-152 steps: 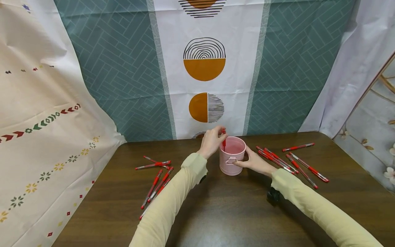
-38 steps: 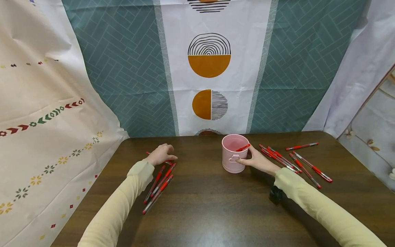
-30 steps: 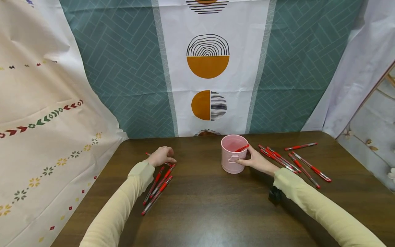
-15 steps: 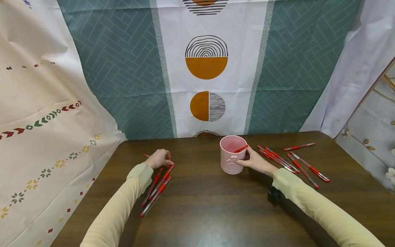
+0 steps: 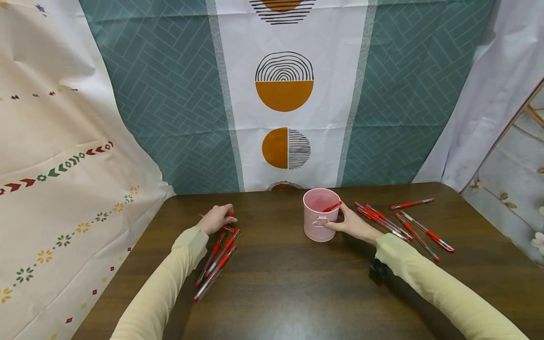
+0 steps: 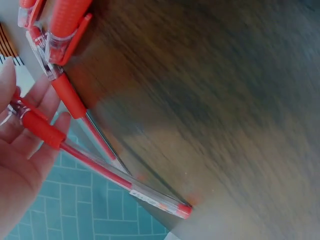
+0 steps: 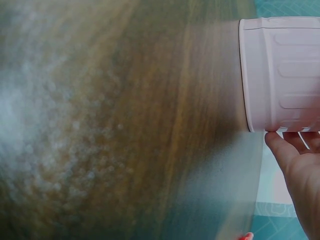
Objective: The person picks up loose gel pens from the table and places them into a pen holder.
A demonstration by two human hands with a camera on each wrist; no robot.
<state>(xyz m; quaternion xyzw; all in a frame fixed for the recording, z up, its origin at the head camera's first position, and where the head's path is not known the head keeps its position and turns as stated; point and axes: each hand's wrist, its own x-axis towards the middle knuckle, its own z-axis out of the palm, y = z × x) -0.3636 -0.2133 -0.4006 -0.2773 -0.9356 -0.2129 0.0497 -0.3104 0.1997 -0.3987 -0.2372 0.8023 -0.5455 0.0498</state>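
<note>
At the left pile, my left hand (image 5: 217, 218) pinches a red gel pen (image 6: 95, 167) near its capped end. In the left wrist view that pen slants, its far end at the tabletop, and a second red pen (image 6: 70, 97) lies just beyond it. My right hand (image 5: 354, 225) grips the right side of a pink metal pail (image 5: 316, 230), thumb near its small handle. The pail stands upright on the table, and one red pen (image 5: 331, 207) leans inside with its end at the rim. In the right wrist view, the fingers behind the pail (image 7: 295, 75) are partly hidden.
Several red pens (image 5: 217, 264) lie left, just in front of my left hand. More red pens (image 5: 382, 221) are scattered to the right, beside my right hand. The brown wooden table (image 5: 289, 293) ends at a patterned cloth (image 5: 170, 118) hanging behind.
About five seconds ago my left hand held a pen over the pail; that pen now leans inside. The left hand has moved to the left pile and taken hold of another. The right hand stays.
</note>
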